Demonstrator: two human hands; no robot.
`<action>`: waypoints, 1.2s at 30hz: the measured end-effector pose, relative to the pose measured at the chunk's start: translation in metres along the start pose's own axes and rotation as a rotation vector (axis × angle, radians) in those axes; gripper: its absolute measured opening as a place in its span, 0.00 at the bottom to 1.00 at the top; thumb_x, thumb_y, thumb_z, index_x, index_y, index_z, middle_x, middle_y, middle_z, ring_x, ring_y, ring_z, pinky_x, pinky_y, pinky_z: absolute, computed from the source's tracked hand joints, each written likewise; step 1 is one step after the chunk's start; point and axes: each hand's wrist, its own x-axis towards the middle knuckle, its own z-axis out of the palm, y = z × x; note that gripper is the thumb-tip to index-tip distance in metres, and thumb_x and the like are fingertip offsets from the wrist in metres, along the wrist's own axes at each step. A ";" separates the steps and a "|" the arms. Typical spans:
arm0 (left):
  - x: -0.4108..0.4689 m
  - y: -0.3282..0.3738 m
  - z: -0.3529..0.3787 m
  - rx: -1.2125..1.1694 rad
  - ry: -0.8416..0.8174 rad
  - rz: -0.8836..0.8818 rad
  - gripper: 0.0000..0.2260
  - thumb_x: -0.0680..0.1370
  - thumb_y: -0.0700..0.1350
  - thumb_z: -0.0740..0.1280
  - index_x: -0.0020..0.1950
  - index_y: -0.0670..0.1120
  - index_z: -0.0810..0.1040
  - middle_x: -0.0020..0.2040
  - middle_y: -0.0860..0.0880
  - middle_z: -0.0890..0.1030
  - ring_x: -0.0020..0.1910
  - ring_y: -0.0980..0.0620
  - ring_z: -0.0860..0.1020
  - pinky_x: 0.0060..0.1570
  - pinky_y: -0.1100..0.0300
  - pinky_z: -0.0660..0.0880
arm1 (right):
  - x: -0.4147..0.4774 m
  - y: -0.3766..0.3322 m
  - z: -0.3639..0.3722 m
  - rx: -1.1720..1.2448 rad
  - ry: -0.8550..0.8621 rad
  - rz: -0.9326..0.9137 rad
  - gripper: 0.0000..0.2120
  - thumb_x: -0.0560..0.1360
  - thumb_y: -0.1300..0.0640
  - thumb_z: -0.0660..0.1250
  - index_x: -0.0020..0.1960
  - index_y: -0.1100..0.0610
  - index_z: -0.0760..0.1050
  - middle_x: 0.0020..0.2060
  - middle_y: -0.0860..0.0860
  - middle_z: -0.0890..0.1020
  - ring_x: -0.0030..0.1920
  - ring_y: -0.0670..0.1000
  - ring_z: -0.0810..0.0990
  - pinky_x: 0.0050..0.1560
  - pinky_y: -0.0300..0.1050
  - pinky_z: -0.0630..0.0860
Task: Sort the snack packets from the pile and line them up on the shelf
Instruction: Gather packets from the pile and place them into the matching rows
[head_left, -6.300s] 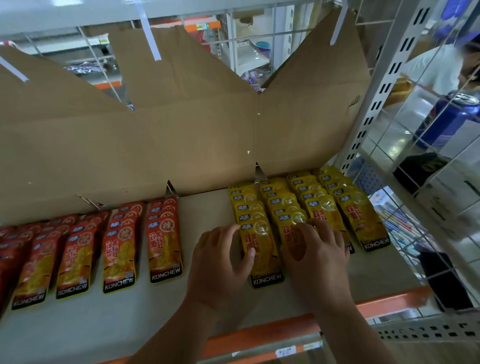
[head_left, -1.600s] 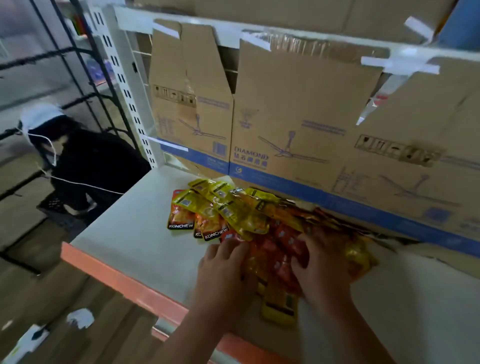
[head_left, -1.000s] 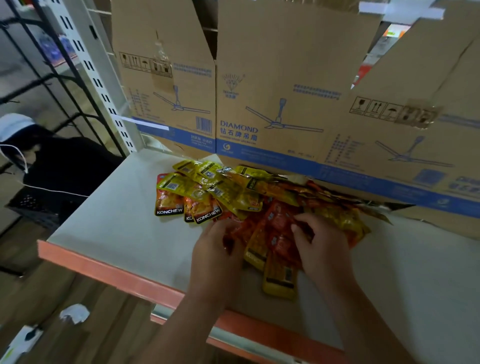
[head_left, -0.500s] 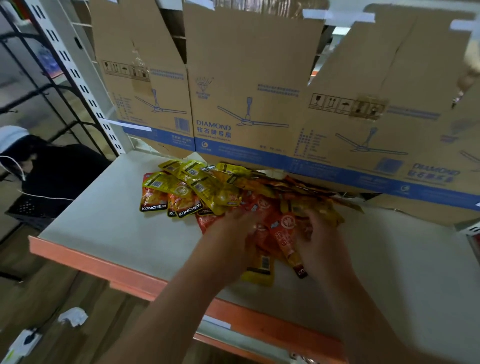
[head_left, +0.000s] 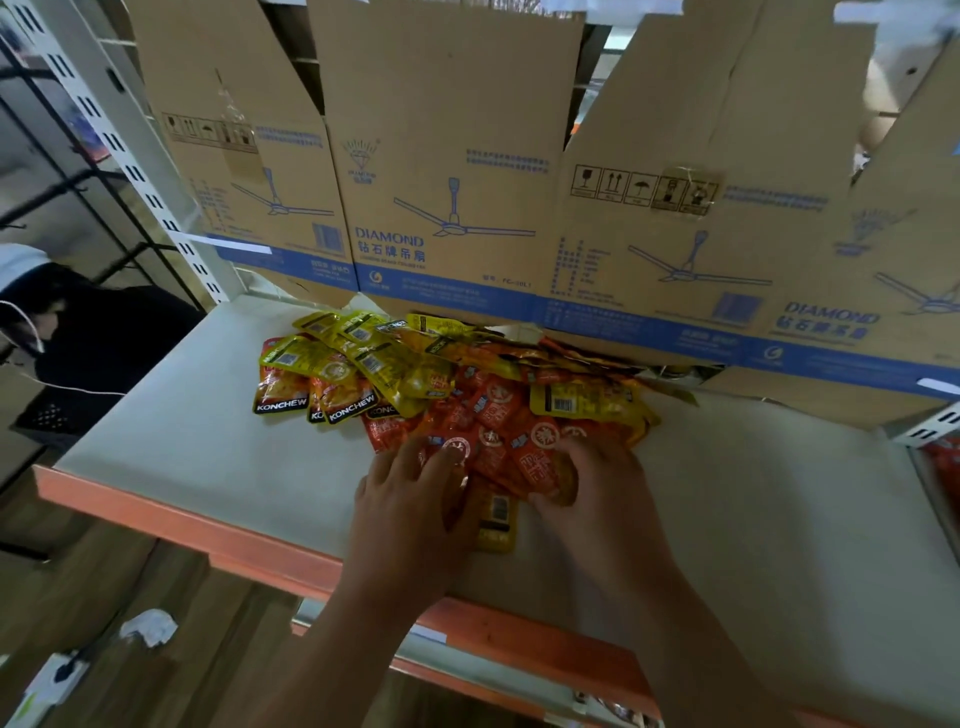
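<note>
Snack packets (head_left: 467, 395): your mixed heap lies on the shelf (head_left: 197, 447), left of its middle, with its far edge up against the cardboard (head_left: 447, 156).
Far left of heap: yellow packets (head_left: 374, 358) crowd here, several with barcodes up. The ones at the left edge show KONCHEW bands.
Near middle of heap: red packets (head_left: 498, 415) overlap one another right under your fingers.
Between your hands: a lone yellow packet (head_left: 497, 522) sticks out of the near side, barcode up.
Left hand (head_left: 410, 499): you have it lying on the near left edge of the red packets, fingers spread and fairly straight, gripping nothing.
Right hand (head_left: 597, 483): your fingers bend over the near right of the red packets, thumb against their near edge, pinching them.
Far side: the cardboard is flattened fan cartons marked DIAMOND, standing upright along the shelf.
Left of shelf: a person in dark clothing (head_left: 78, 343) is low down beyond the white slotted upright (head_left: 130, 171).
Floor: a crumpled white scrap (head_left: 148, 626) lies on the wooden boards.
</note>
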 end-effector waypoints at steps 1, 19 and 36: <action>-0.002 0.000 0.000 -0.003 0.008 -0.013 0.22 0.78 0.62 0.66 0.69 0.56 0.76 0.70 0.48 0.76 0.66 0.41 0.73 0.59 0.42 0.75 | 0.000 0.001 0.001 -0.010 0.001 -0.007 0.30 0.68 0.44 0.78 0.67 0.48 0.75 0.61 0.48 0.77 0.63 0.52 0.74 0.62 0.52 0.76; -0.001 -0.007 -0.003 -0.107 0.001 -0.016 0.24 0.72 0.60 0.74 0.64 0.53 0.76 0.57 0.49 0.78 0.54 0.45 0.74 0.53 0.47 0.75 | -0.024 -0.005 -0.011 -0.048 0.168 0.150 0.26 0.68 0.48 0.79 0.63 0.51 0.78 0.60 0.50 0.80 0.56 0.56 0.76 0.55 0.51 0.77; -0.006 0.126 -0.013 -0.406 -0.010 0.544 0.18 0.68 0.49 0.80 0.54 0.52 0.78 0.56 0.53 0.80 0.55 0.48 0.75 0.54 0.54 0.72 | -0.118 0.045 -0.121 -0.044 0.474 0.419 0.25 0.68 0.48 0.78 0.62 0.51 0.78 0.57 0.48 0.80 0.55 0.53 0.76 0.56 0.52 0.77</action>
